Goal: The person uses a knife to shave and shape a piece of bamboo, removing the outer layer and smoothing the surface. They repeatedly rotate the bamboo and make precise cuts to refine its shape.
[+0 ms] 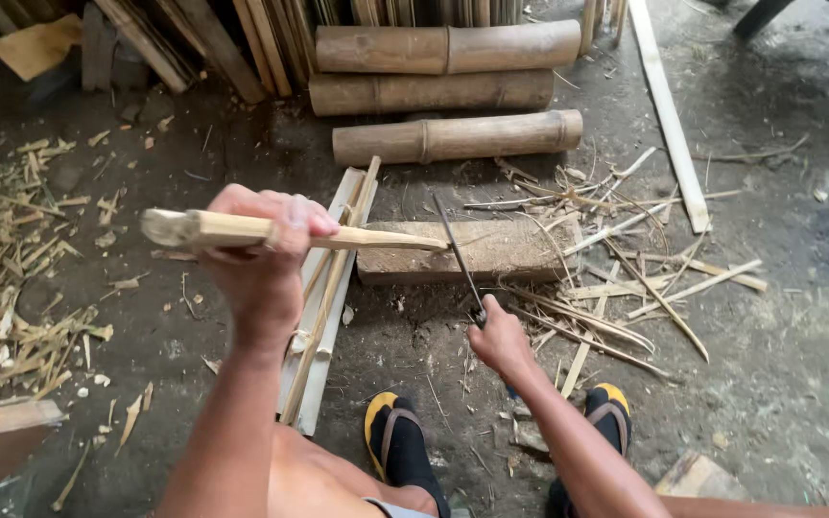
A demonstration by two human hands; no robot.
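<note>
Bamboo strip (299, 233) in raised left hand (263, 251); knife (460, 259) in right hand (498, 338).

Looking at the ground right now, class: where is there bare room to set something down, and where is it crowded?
Bare floor lies far right, beyond the thin strips, and between the shavings pile and the slats. Crowded: around the wooden block, where the left hand holds a bamboo stick and the right hand a blade.
</note>
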